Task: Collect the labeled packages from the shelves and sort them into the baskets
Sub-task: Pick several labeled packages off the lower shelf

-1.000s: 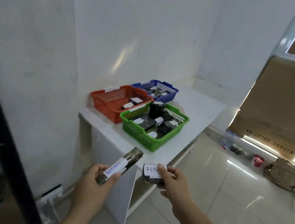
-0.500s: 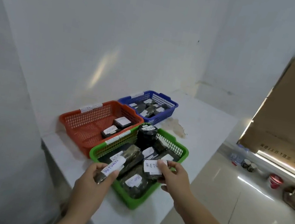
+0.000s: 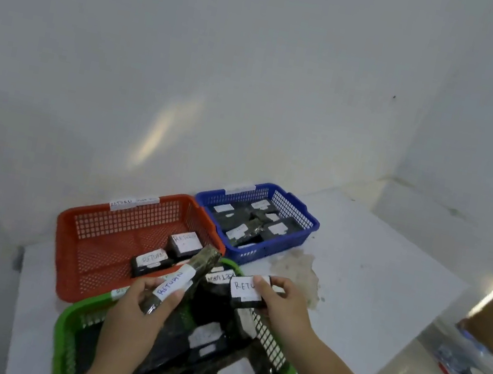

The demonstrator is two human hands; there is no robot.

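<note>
- While both hands hover over the green basket (image 3: 68, 323), each grips one package marked RETURN: the left hand (image 3: 136, 316) wraps a long tube package (image 3: 186, 278), and the right hand (image 3: 280, 305) pinches a small flat package (image 3: 248, 291) by its edge.
- Since the orange basket (image 3: 64, 240) carries a RETURN tag on its far rim (and already holds two RETURN packages), I judge it the right target for both.
- To do this well, carry each package leftward, past the green rim, before letting go.
- Lower them label-up onto the bare mesh beside the two already there, not on top of them.
- Release the tube lying flat, since a tilted one may roll.
- The blue basket (image 3: 305, 220) sits behind, well apart from both hands.
</note>
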